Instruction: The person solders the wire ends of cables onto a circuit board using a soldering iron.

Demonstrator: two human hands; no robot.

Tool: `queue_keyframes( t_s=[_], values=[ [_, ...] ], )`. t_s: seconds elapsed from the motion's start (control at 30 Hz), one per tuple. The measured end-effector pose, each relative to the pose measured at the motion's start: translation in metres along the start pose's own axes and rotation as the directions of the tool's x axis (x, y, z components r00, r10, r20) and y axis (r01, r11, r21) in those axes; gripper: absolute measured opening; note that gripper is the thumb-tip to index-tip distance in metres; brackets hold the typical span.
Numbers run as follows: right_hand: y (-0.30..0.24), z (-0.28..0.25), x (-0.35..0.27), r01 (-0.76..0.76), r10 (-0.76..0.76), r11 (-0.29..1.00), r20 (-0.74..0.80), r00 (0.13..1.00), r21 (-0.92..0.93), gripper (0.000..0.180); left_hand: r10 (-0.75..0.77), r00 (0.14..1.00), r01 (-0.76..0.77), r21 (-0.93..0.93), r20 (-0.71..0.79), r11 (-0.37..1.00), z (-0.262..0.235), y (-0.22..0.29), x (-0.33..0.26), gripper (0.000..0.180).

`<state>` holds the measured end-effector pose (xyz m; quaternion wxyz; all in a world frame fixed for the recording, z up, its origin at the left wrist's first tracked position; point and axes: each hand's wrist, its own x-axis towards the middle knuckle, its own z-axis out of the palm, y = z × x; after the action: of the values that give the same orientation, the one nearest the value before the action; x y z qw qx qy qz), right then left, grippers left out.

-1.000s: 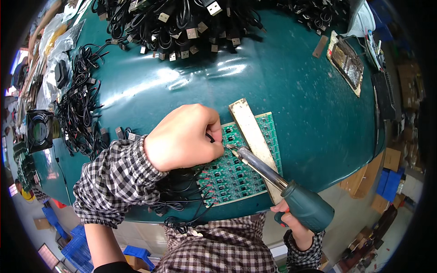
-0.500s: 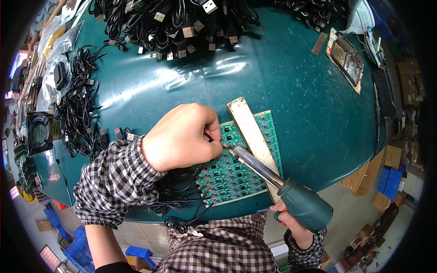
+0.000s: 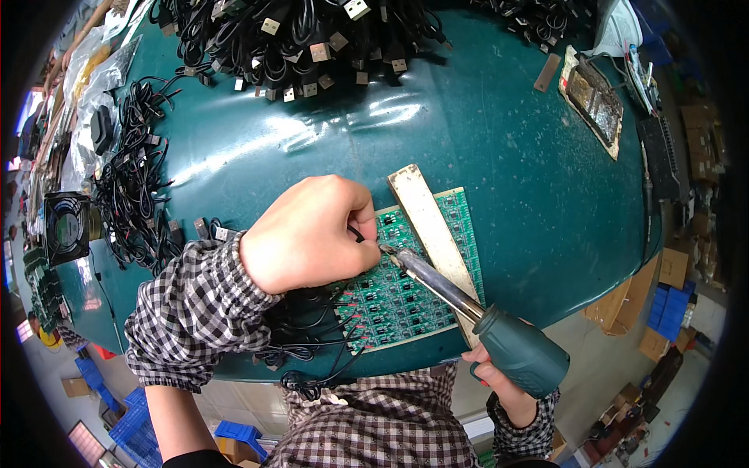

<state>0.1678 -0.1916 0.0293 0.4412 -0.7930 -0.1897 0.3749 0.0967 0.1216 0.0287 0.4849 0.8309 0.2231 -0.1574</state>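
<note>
Left hand [image 3: 308, 234] pinched a thin black wire [image 3: 356, 233] onto the green circuit board [image 3: 406, 292]; right hand [image 3: 499, 382] gripped the teal-handled soldering iron [image 3: 468, 312], best kept steady, tip touching only that joint

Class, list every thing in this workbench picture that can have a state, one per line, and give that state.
left hand: fisted, pinching a thin black wire against the board
right hand: gripping the soldering iron's handle
soldering iron: tip down on the board
green circuit board panel: lying flat on the table
metal strip: laid across the panel
black cables: heaped
</note>
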Motion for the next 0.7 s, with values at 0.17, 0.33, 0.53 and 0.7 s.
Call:
queue_keyframes(
  t_s=[0.17, 0.33, 0.53, 0.7],
  values=[
    [0.0, -0.004, -0.004, -0.037, 0.038, 0.998, 0.01, 0.999, -0.047, 0.029, -0.004, 1.0, 0.004, -0.004, 0.001, 1.0, -0.002, 0.001, -0.001, 0.01],
    [0.004, -0.002, -0.004, -0.015, 0.015, 1.0, -0.004, 1.0, 0.018, 0.028, 0.005, 1.0, -0.005, 0.005, -0.005, 1.0, 0.0, -0.001, 0.0, 0.01],
    [0.007, -0.002, -0.008, 0.014, -0.019, 0.981, 0.026, 0.999, 0.194, 0.038, -0.002, 1.0, 0.002, 0.001, 0.0, 1.0, 0.001, 0.0, -0.002, 0.008],
    [-0.002, -0.004, -0.002, 0.022, -0.061, 0.893, 0.073, 0.995, 0.45, 0.045, -0.001, 1.0, 0.0, -0.065, -0.008, 0.998, 0.0, -0.001, -0.003, 0.01]
  ],
)
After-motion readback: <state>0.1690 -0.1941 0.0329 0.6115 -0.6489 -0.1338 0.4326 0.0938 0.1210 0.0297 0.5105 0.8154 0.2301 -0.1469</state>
